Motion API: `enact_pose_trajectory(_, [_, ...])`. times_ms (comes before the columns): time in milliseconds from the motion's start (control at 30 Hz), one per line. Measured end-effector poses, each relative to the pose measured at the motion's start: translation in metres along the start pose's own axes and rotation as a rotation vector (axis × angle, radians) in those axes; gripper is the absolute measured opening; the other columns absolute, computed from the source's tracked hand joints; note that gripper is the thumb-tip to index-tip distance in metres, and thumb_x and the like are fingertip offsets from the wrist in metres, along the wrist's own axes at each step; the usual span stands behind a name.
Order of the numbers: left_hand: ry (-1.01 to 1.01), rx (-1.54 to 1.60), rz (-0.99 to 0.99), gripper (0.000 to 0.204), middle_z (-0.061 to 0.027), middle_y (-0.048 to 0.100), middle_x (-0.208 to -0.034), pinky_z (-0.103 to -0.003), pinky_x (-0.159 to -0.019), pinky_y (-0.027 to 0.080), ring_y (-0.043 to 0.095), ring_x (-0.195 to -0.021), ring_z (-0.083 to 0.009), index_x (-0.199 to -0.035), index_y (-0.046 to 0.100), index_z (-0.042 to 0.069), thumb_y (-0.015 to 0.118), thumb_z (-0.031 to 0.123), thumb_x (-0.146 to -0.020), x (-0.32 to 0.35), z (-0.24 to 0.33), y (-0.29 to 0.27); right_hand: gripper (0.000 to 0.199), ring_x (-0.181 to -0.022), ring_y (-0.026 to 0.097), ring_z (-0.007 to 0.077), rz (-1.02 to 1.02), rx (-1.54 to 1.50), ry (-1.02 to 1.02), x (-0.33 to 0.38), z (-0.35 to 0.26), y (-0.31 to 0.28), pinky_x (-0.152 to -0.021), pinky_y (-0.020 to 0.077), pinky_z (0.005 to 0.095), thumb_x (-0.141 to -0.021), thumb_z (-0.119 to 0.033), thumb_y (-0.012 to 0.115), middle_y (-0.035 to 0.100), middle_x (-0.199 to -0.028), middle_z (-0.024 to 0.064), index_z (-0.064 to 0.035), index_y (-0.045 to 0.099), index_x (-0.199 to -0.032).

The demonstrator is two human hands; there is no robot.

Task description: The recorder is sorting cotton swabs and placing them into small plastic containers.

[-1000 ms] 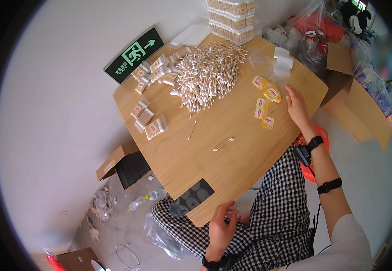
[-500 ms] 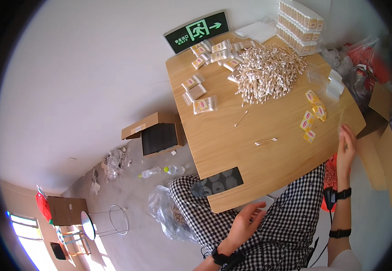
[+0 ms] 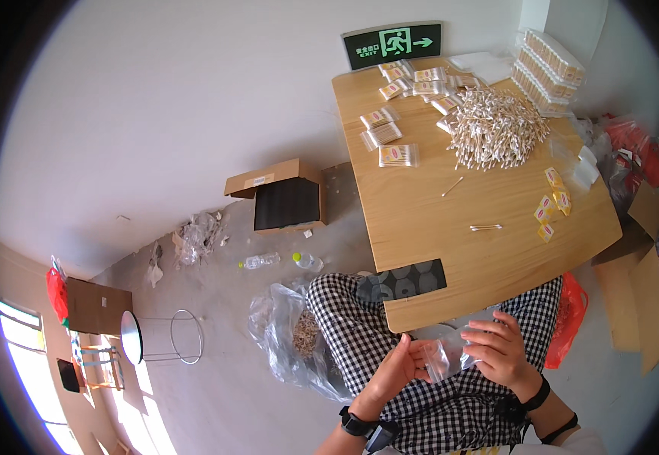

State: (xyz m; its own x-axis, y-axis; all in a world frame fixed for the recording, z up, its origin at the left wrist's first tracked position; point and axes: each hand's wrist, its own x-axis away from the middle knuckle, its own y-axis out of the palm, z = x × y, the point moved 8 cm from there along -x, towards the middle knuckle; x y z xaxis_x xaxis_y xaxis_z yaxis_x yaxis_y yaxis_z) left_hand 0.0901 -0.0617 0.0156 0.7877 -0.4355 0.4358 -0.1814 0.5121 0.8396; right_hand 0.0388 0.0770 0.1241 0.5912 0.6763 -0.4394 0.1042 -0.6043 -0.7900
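Note:
Over my lap, just off the near table edge, my left hand [image 3: 399, 373] pinches one side of a small clear plastic bag [image 3: 446, 361]. My right hand [image 3: 502, 355] has its fingers bent over the bag's other side. The bag looks flat, and I see nothing inside it. Farther off, a big heap of cotton swabs [image 3: 498, 129] covers the back of the wooden table [image 3: 420, 220]. Yellow printed cards [image 3: 545, 208] lie at the table's right. A single swab [image 3: 452, 186] and a small pair of swabs [image 3: 486, 227] rest nearer me.
Filled swab packets [image 3: 398, 155] lie along the table's left side. Stacked packs [image 3: 548, 72] stand at the back right, with clear bags [image 3: 586, 168] below them. An open carton [image 3: 288, 203] and bottles [image 3: 308, 262] are on the floor at left; another carton [image 3: 619, 303] stands at right.
My right hand has come from the table's right edge down to my lap, bringing a clear bag. My left hand has met it there and taken the bag's side. The view has shifted left.

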Motion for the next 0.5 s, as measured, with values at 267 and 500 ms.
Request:
enact_pose_trajectory(267, [0.206, -0.542, 0.137, 0.022, -0.0040, 0.069, -0.092, -0.023, -0.071, 0.053, 0.065, -0.083, -0.0096, -0.111, 0.067, -0.002, 0.058, 0.014, -0.099, 0.022, -0.002, -0.026, 0.024, -0.115, 0.058, 0.0243, -0.102, 0.078, 0.025, -0.016, -0.011, 0.017, -0.105, 0.0367, 0.0487, -0.073, 0.003, 0.065, 0.066, -0.115, 0.0057, -0.0089, 0.068, -0.094])
enact_pose_trajectory(500, [0.437, -0.869, 0.622, 0.014, -0.0033, 0.067, -0.080, -0.020, -0.059, 0.049, 0.064, -0.071, -0.0074, -0.101, 0.064, -0.002, 0.058, 0.010, -0.097, 0.055, 0.035, -0.018, 0.033, -0.098, 0.061, 0.0270, -0.023, -0.233, 0.297, -0.029, -0.027, 0.025, -0.084, 0.0497, 0.0352, -0.078, 0.010, 0.063, 0.062, -0.107, 0.0113, -0.0021, 0.064, -0.110])
